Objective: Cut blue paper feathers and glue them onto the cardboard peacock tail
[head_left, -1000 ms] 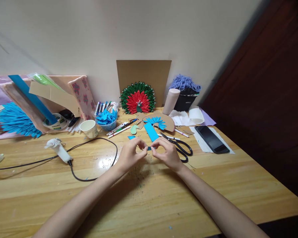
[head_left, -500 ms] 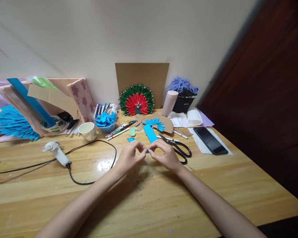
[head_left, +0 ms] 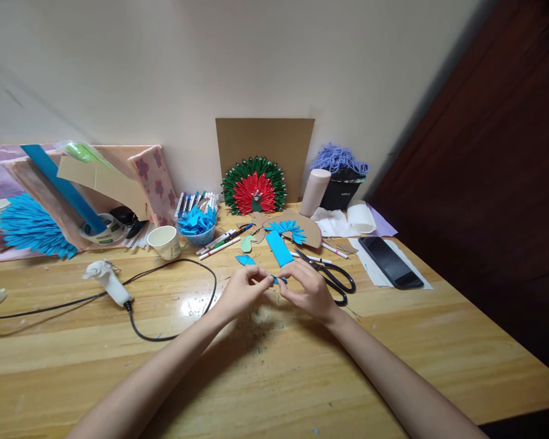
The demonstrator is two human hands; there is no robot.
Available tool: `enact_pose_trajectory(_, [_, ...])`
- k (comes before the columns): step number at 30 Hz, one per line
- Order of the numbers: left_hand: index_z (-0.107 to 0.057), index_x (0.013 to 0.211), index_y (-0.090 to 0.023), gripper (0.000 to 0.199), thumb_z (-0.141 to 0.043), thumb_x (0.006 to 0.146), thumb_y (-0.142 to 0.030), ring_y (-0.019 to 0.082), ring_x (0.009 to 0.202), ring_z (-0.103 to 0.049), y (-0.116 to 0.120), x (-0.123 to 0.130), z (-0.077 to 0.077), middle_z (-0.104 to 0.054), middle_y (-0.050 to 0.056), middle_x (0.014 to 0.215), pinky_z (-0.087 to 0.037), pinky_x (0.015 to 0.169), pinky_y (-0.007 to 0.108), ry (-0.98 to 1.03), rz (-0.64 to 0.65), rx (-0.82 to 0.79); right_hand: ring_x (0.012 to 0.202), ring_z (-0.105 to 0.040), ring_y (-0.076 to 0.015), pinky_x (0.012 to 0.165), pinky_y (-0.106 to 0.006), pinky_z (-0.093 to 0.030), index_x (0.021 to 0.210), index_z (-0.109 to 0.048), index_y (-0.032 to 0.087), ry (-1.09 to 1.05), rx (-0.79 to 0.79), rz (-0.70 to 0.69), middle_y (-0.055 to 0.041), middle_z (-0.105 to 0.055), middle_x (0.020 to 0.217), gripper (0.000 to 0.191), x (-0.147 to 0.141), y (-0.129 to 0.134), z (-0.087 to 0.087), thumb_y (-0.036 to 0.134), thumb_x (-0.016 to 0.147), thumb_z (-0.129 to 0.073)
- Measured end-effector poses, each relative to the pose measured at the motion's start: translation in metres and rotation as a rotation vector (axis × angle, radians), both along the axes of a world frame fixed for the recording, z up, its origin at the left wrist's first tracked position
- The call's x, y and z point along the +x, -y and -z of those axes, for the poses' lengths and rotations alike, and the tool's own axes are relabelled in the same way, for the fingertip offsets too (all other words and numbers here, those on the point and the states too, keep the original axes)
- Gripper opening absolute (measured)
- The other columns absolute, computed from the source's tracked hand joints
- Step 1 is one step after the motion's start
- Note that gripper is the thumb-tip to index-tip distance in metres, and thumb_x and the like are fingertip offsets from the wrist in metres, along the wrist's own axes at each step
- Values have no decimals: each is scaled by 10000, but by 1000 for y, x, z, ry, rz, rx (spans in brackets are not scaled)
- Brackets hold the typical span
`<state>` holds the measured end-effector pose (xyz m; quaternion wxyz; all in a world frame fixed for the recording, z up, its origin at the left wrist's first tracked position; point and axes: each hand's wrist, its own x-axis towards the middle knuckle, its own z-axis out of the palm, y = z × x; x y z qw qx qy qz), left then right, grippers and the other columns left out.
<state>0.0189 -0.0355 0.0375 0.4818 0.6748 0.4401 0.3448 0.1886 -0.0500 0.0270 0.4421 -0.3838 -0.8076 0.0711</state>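
Hands [head_left: 275, 290] w/ blue piece [head_left: 278, 280]

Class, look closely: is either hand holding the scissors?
No, the scissors lie on the table beside the right hand, which pinches a small blue piece with the left hand.

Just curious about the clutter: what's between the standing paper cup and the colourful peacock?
A bowl of blue pieces and several markers, in the head view.
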Motion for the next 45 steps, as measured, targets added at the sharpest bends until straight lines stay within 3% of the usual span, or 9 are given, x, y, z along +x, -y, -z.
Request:
enact_pose_trajectory(5, [-593, 615, -140, 214, -564, 712, -328, 129, 606, -560, -2, 1, 1, -613, 15, 607, -428, 615, 242, 86, 22, -80, 762, -558, -184, 706, -332, -456, 840, -572, 210, 123, 71, -33, -46, -619, 770, 131, 3, -1, 2, 122, 772, -504])
enact_pose_trajectory(10, [-575, 570, -147, 192, -532, 704, -277, 115, 578, -534, 1, 2, -7, -580, -5, 560, -415, 579, 224, 87, -21, -146, 775, -558, -182, 714, -330, -463, 840, -579, 201, 206, 101, -46, -53, -626, 775, 141, 4, -1, 1, 111, 791, -483])
enact_pose_trajectory(17, [-565, 572, -139, 226, -581, 679, -337, 118, 563, -533, -1, 0, -8, -582, 3, 553, -421, 572, 230, 78, -80, -143, 792, -577, -184, 716, -334, -477, 919, -602, 209, 125, 75, -68, -61, -644, 836, 181, 2, 1, 0, 130, 787, -507])
enact_pose_trajectory(21, [-591, 641, -130, 235, -585, 703, -357, 116, 561, -522, 1, 0, -5, -601, 21, 609, -399, 538, 223, 19, -114, -6, 761, -582, -176, 699, -321, -488, 881, -600, 205, -77, -127, -13, -39, -632, 791, 121, -2, 2, -4, 176, 773, -553])
enact_pose_trajectory(25, [-597, 688, -148, 197, -524, 774, -310, 103, 567, -494, 7, 0, -9, -577, 7, 627, -354, 510, 210, -104, -122, 286, 724, -590, -155, 675, -287, -502, 800, -595, 183, -248, -323, -15, -29, -616, 762, 53, -4, 1, -3, 200, 779, -550])
enact_pose_trajectory(28, [-588, 711, -163, 132, -505, 785, -233, 107, 623, -502, 10, -2, -12, -566, 3, 654, -366, 559, 215, -166, -78, 468, 716, -593, -150, 677, -283, -505, 786, -595, 174, -324, -385, -36, -28, -617, 762, 54, -4, 0, -1, 211, 773, -559])
enact_pose_trajectory(32, [-569, 692, -170, 86, -517, 758, -191, 115, 648, -504, 10, -3, -14, -564, 5, 671, -379, 585, 224, -209, -63, 553, 710, -591, -155, 681, -289, -499, 747, -598, 169, -353, -423, -52, -29, -617, 743, 43, -4, 1, -2, 205, 755, -575])
enact_pose_trajectory(39, [-571, 638, -155, 88, -540, 716, -183, 103, 590, -490, 8, 0, -11, -562, -5, 608, -350, 518, 208, -109, -107, 384, 652, -589, -154, 638, -277, -495, 688, -594, 161, -391, -468, -42, -24, -616, 679, 67, -3, 0, -3, 209, 734, -584])
enact_pose_trajectory(45, [-573, 618, -138, 166, -561, 709, -276, 86, 510, -450, 0, -4, -5, -569, -1, 587, -324, 474, 200, -36, -214, 189, 685, -606, -164, 657, -287, -504, 749, -602, 164, -422, -449, 66, -42, -636, 741, 84, 7, -9, -1, 243, 753, -576])
